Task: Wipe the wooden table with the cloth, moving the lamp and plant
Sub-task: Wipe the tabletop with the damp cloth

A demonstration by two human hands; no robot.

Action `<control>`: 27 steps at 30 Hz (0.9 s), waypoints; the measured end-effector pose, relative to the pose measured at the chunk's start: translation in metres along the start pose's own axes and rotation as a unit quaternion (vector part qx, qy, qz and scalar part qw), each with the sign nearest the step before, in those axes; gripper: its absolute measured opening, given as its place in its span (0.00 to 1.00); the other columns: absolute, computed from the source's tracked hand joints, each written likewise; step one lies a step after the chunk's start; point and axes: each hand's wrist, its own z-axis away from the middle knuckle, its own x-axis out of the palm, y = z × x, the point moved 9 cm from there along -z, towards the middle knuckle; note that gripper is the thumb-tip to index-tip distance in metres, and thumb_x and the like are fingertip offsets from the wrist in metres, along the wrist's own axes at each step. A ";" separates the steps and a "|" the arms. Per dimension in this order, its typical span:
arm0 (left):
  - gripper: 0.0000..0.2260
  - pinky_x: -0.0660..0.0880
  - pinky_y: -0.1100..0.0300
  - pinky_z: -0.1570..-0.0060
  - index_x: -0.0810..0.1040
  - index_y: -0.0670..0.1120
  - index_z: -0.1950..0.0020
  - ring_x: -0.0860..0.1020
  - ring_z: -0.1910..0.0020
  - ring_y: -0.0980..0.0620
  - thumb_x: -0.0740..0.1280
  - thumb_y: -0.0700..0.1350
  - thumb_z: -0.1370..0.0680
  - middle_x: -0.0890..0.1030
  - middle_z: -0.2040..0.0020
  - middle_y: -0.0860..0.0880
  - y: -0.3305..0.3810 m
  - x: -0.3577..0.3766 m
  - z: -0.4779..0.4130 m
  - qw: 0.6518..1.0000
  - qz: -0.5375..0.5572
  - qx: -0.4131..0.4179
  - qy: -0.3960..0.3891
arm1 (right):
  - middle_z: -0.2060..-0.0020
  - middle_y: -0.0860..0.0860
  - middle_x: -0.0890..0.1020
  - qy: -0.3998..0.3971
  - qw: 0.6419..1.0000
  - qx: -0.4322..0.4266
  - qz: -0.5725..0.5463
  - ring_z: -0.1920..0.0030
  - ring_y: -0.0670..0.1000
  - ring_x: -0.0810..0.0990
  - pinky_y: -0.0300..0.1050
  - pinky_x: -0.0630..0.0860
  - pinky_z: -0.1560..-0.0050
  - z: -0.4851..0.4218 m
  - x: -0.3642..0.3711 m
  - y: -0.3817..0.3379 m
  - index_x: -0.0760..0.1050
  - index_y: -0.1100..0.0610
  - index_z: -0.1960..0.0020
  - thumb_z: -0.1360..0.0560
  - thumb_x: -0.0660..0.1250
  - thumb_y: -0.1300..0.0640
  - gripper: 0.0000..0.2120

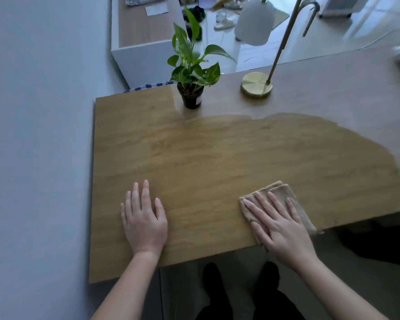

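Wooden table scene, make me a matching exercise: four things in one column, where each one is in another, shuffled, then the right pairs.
Things:
1. cloth
2. left hand
3. plant
4. lamp

Places:
A. far edge, round gold base
B. flat on bare wood, holding nothing
C. under the right hand, near edge
D. far edge, in a black pot

Pairs: 1-C, 2-B, 3-D, 4-A

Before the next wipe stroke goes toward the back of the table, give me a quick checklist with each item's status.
1. Cloth flat under right hand: ok.
2. Left hand flat on the table, empty: ok.
3. Near area free of objects: ok.
4. Plant off the far strip: not ok, it stands there.
5. Lamp off the far strip: not ok, its base rests there.
6. Cloth clean enough: cannot tell.
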 end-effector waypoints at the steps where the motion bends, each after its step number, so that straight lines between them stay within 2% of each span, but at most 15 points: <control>1: 0.26 0.53 0.44 0.16 0.62 0.51 0.15 0.59 0.15 0.44 0.55 0.55 0.14 0.64 0.15 0.46 0.014 0.002 0.000 1.000 0.010 0.014 -0.001 | 0.15 0.37 0.50 -0.001 1.000 0.029 -0.008 0.15 0.44 0.43 0.59 0.46 0.16 -0.001 -0.009 0.031 0.45 0.29 0.17 0.15 0.46 0.33 0.27; 4: 0.26 0.54 0.45 0.16 0.63 0.52 0.15 0.59 0.15 0.44 0.55 0.56 0.14 0.63 0.15 0.46 0.057 0.012 0.003 0.998 0.028 0.051 -0.011 | 0.15 0.36 0.46 0.009 0.990 0.133 -0.044 0.15 0.45 0.41 0.60 0.42 0.16 -0.036 -0.032 0.097 0.43 0.27 0.18 0.18 0.40 0.31 0.28; 7: 0.26 0.55 0.44 0.16 0.63 0.53 0.15 0.59 0.15 0.45 0.56 0.55 0.14 0.63 0.15 0.47 0.101 0.025 0.008 0.996 0.041 0.081 -0.021 | 0.14 0.40 0.44 0.037 0.967 0.247 -0.057 0.14 0.50 0.41 0.64 0.39 0.17 -0.076 -0.033 0.096 0.42 0.31 0.17 0.16 0.41 0.33 0.28; 8: 0.26 0.56 0.44 0.16 0.64 0.53 0.15 0.59 0.15 0.45 0.56 0.55 0.14 0.63 0.15 0.47 0.114 0.030 0.010 0.995 0.043 0.089 -0.024 | 0.14 0.42 0.43 0.040 0.964 0.256 -0.056 0.14 0.52 0.41 0.65 0.38 0.17 -0.084 -0.030 0.083 0.41 0.32 0.16 0.16 0.42 0.34 0.28; 9: 0.26 0.56 0.45 0.16 0.64 0.53 0.15 0.60 0.16 0.44 0.57 0.55 0.14 0.64 0.15 0.47 0.128 0.036 0.010 0.994 0.043 0.095 -0.027 | 0.14 0.42 0.41 0.038 0.969 0.237 -0.055 0.14 0.52 0.40 0.65 0.36 0.18 -0.087 -0.026 0.066 0.40 0.32 0.16 0.15 0.43 0.34 0.29; 12: 0.26 0.57 0.45 0.17 0.65 0.54 0.16 0.61 0.16 0.44 0.58 0.55 0.14 0.65 0.16 0.47 0.163 0.050 0.010 0.993 0.049 0.104 -0.033 | 0.16 0.40 0.39 0.013 0.993 0.103 -0.056 0.15 0.50 0.36 0.62 0.35 0.17 -0.066 -0.017 0.027 0.38 0.30 0.17 0.14 0.43 0.34 0.27; 14: 0.26 0.58 0.44 0.17 0.65 0.54 0.16 0.62 0.16 0.44 0.58 0.55 0.15 0.65 0.16 0.47 0.184 0.060 0.007 0.992 0.052 0.111 -0.040 | 0.15 0.37 0.42 0.001 0.999 0.033 -0.041 0.15 0.47 0.37 0.60 0.39 0.16 -0.038 -0.013 0.033 0.40 0.29 0.17 0.14 0.43 0.33 0.27; 16: 0.26 0.58 0.44 0.17 0.64 0.54 0.16 0.61 0.16 0.45 0.58 0.55 0.14 0.64 0.15 0.48 0.202 0.069 0.003 0.990 0.049 0.122 -0.047 | 0.16 0.34 0.44 -0.001 1.000 0.014 -0.026 0.15 0.44 0.39 0.58 0.41 0.16 -0.015 -0.014 0.067 0.42 0.29 0.17 0.15 0.43 0.32 0.27; 20: 0.25 0.55 0.44 0.16 0.62 0.55 0.15 0.57 0.15 0.45 0.57 0.55 0.13 0.61 0.14 0.48 0.225 0.085 -0.001 0.989 0.047 0.119 -0.067 | 0.17 0.32 0.45 0.013 0.994 0.102 -0.038 0.15 0.42 0.42 0.54 0.40 0.16 0.001 -0.037 0.181 0.43 0.26 0.19 0.17 0.43 0.31 0.27; 22: 0.25 0.56 0.43 0.16 0.62 0.54 0.15 0.58 0.15 0.45 0.56 0.55 0.13 0.62 0.15 0.47 0.234 0.091 0.001 0.991 0.038 0.110 -0.060 | 0.16 0.33 0.46 0.014 0.986 0.157 -0.047 0.15 0.44 0.43 0.55 0.40 0.16 -0.017 -0.053 0.235 0.44 0.25 0.19 0.18 0.42 0.31 0.27; 25: 0.26 0.55 0.43 0.16 0.63 0.54 0.15 0.59 0.15 0.44 0.56 0.56 0.14 0.63 0.15 0.46 0.241 0.092 0.003 0.994 0.032 0.095 -0.042 | 0.15 0.38 0.48 0.045 0.968 0.242 -0.054 0.15 0.48 0.45 0.61 0.40 0.17 -0.067 -0.068 0.261 0.46 0.29 0.17 0.20 0.41 0.31 0.30; 27: 0.25 0.54 0.44 0.16 0.63 0.54 0.15 0.58 0.15 0.44 0.58 0.54 0.13 0.63 0.15 0.46 0.256 0.095 0.003 0.995 0.038 0.082 -0.034 | 0.14 0.40 0.47 0.058 0.961 0.266 -0.054 0.14 0.51 0.45 0.63 0.38 0.18 -0.097 -0.067 0.252 0.46 0.31 0.16 0.19 0.41 0.32 0.31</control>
